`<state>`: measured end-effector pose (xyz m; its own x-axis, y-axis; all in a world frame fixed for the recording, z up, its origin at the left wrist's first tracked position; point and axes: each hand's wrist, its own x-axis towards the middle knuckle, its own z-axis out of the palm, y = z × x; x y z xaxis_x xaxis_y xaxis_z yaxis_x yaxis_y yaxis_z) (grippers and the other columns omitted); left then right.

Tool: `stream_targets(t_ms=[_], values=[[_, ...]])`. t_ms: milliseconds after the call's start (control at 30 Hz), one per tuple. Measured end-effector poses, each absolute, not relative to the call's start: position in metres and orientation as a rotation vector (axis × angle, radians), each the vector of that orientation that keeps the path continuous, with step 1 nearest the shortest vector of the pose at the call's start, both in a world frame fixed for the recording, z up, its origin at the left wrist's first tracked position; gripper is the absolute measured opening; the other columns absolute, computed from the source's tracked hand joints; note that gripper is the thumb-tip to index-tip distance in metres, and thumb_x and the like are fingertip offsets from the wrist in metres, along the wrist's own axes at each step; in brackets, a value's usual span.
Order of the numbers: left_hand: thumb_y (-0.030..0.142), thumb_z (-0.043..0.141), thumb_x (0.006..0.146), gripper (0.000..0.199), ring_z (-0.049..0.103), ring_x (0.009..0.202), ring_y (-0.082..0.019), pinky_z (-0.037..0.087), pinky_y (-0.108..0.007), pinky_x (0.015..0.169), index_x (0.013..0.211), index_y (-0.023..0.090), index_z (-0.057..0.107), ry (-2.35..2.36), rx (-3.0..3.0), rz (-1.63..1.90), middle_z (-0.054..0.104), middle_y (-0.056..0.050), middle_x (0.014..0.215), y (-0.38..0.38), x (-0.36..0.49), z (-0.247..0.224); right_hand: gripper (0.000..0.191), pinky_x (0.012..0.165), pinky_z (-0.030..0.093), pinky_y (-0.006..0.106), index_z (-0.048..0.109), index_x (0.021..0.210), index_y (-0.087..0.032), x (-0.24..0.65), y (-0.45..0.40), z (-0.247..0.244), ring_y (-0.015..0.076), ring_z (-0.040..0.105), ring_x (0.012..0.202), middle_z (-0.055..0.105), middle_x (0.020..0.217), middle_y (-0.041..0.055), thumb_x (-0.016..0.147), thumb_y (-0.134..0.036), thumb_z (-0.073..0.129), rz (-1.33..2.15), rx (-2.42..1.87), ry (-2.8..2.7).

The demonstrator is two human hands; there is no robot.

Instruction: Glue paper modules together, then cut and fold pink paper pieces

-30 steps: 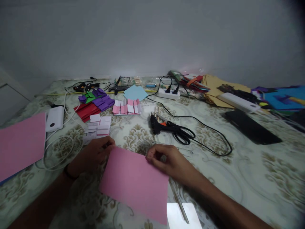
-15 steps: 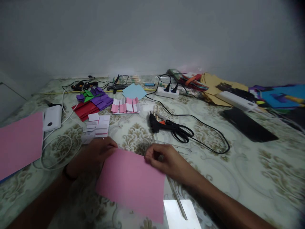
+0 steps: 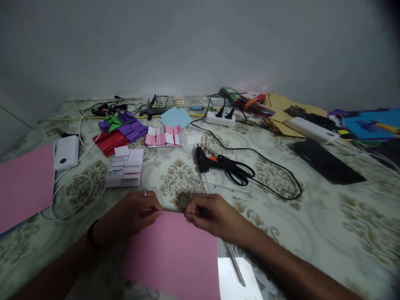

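Observation:
A sheet of pink paper (image 3: 175, 254) is held by its far edge between both hands. My left hand (image 3: 137, 210), with a ring on one finger, pinches the edge toward its left end. My right hand (image 3: 212, 214) is closed on the same edge a short way to the right. Partly under my right forearm lies a thin grey rod (image 3: 235, 264), resting over a white sheet (image 3: 240, 275). Beyond my right hand are a black glue gun (image 3: 204, 160) and black-handled scissors (image 3: 242, 171).
Folded white papers (image 3: 126, 168), pink-and-white folded pieces (image 3: 164, 136) and a light blue sheet (image 3: 176, 117) lie farther back. A white power bank (image 3: 67, 152) and a pink stack (image 3: 26, 183) are at left. A black phone-like slab (image 3: 328, 161) and a power strip (image 3: 220, 119) are at right.
Both hands have come nearer to me with the pink paper and lie closer together. The paper's far edge now runs more level, and its near part reaches lower in view.

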<state>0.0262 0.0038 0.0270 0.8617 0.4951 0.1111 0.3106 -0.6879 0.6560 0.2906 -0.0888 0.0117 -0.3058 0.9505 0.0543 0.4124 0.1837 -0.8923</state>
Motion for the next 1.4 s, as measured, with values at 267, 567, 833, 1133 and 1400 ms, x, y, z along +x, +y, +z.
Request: stream_targets(t_ms=[267,567,833,1133,1400], values=[[0.011,0.060,0.092,0.018,0.069,0.072,-0.012,0.050,-0.022,0.067,0.082,0.019,0.073,0.577,2.282,0.450,0.073,0.000,0.078,-0.003,0.029,0.030,0.010,0.059,0.042,0.022,0.073,0.083,-0.018,0.290,-0.090,0.012,0.0117,0.058,0.064,0.067,0.076,-0.0003,0.089,-0.013,0.068,1.065,-1.281,-1.842],[0.014,0.058,0.097,0.018,0.068,0.074,-0.013,0.048,-0.024,0.069,0.086,0.018,0.072,0.602,2.323,0.446,0.073,-0.001,0.081,-0.001,0.029,0.034,0.011,0.059,0.042,0.022,0.070,0.079,-0.017,0.292,-0.088,0.015,0.0115,0.057,0.063,0.065,0.074,-0.0008,0.086,-0.011,0.067,1.096,-1.291,-1.811],[0.018,0.058,0.099,0.020,0.068,0.075,-0.014,0.047,-0.023,0.068,0.085,0.018,0.072,0.739,2.210,0.439,0.073,-0.001,0.082,0.003,0.021,0.047,0.009,0.063,0.045,0.024,0.069,0.077,-0.018,0.301,-0.084,0.026,0.0139,0.060,0.068,0.069,0.076,0.0008,0.083,-0.012,0.064,1.149,-1.352,-1.745],[0.029,0.065,0.096,0.021,0.063,0.066,-0.013,0.045,-0.023,0.061,0.080,0.018,0.072,0.817,2.088,0.498,0.070,0.000,0.073,0.015,0.008,0.060,0.011,0.063,0.044,0.026,0.067,0.074,-0.018,0.318,-0.080,0.035,0.0149,0.059,0.067,0.068,0.072,0.0010,0.084,-0.023,0.069,1.172,-1.373,-1.678],[0.031,0.062,0.096,0.023,0.060,0.067,-0.014,0.044,-0.024,0.060,0.079,0.018,0.069,0.868,2.040,0.473,0.068,0.000,0.073,0.016,0.008,0.060,0.007,0.064,0.045,0.026,0.063,0.072,-0.019,0.343,-0.076,0.047,0.0147,0.055,0.066,0.065,0.070,0.0000,0.079,-0.019,0.064,0.998,-1.397,-1.667]])
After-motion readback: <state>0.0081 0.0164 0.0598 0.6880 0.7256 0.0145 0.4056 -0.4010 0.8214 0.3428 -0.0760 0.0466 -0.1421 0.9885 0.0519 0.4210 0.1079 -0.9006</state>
